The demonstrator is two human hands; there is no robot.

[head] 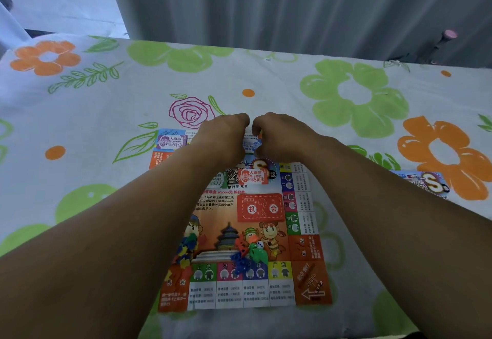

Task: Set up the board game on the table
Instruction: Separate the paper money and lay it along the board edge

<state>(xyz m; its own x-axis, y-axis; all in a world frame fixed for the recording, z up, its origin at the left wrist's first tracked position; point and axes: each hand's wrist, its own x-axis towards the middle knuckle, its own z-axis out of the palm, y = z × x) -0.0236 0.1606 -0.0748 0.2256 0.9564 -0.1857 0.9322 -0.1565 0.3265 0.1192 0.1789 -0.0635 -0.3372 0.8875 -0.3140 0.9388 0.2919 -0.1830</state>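
Note:
A colourful paper game board (306,248) lies flat in front of me on the flowered cloth. Both arms reach over it to its far edge. My left hand (222,136) and my right hand (282,136) sit knuckle to knuckle, fingers curled around a small blue-and-white paper note (251,144) held between them. A purple play-money note (171,141) lies at the board's far left corner, a red one (253,176) and a green one (218,181) near the middle. Small plastic pieces (249,254) in red, blue and green, with a white die (260,244), are heaped near the front.
The flowered tablecloth (354,93) covers the whole table. A printed game packet (428,182) lies to the right of the board. More coloured plastic bits (187,250) sit by my left forearm. A grey curtain (292,5) hangs behind the table's far edge.

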